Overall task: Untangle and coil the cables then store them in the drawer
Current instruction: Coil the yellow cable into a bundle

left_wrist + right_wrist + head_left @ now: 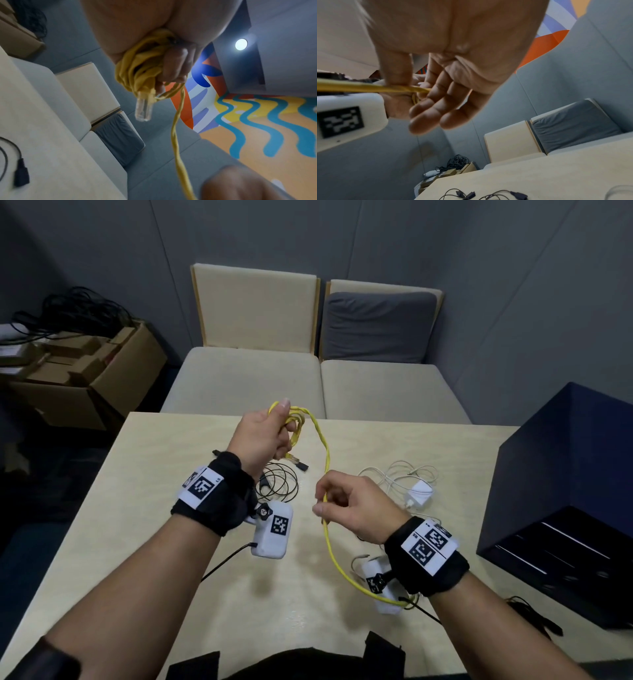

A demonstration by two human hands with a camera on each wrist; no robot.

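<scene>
2 hands are raised above the table [171, 508], both on the same yellow cable [327, 460]. The left hand [263, 436] is held higher and farther from the body, thumb up and fingers curled round a bundle of gathered yellow loops; in the left wrist view the loops bunch against the palm, the fingers [178, 63] wrap over them, and a clear plug [143, 108] sticks out below the bundle. From that bundle 1 strand runs down to the right hand [356, 508], which sits lower and nearer the body, its back turned up. Thumb and index finger pinch the strand, while the other fingers [436, 108] curl loosely without touching it, as the right wrist view shows. Below the pinch the cable hangs in a curve toward the near edge of the table, passing under the right wrist.

Both forearms are bare, each with a black wrist band carrying white marker tags.

On the table beneath the left hand lies a thin black cable [281, 484] in loose loops. Behind the right hand lies a white cable with a white charger [419, 494]. At the right end of the table stands a dark blue drawer unit [565, 491]. Beyond the table are 2 beige seats [253, 378], 1 with a grey cushion [378, 326], and at the left a cardboard box [89, 368] of small boxes with black cables on top.
</scene>
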